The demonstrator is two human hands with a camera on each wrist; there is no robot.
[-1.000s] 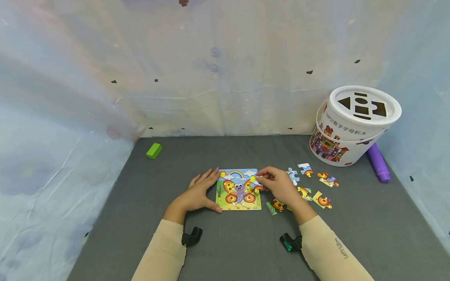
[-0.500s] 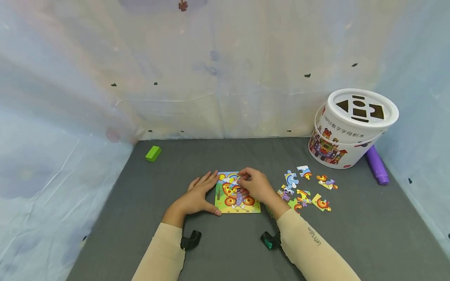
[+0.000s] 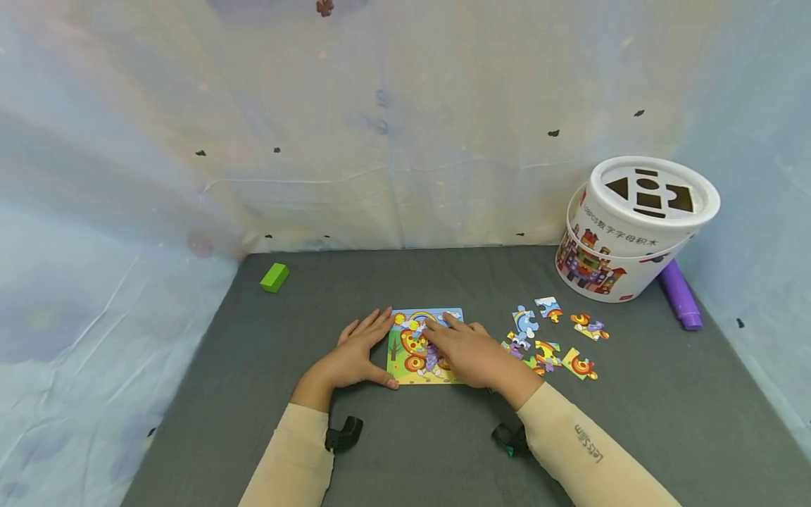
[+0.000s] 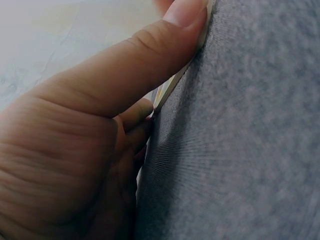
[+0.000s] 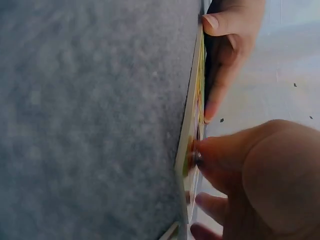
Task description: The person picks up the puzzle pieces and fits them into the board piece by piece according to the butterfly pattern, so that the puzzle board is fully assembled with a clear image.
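The puzzle board (image 3: 408, 352) lay flat on the grey table (image 3: 412, 443), directly between the hands, square and so without a long axis; neither hand was clearly nearer. It showed a spotted orange wing, blue sky and yellow-green ground. At its nine o'clock the left hand (image 3: 357, 355) was spread along the edge, gripping nothing. From four o'clock the right hand (image 3: 472, 355) rested fairly straight fingers on the picture; whether they covered a piece could not be told. Loose pieces (image 3: 548, 353) lay at three o'clock, a white bucket (image 3: 624, 243) at two.
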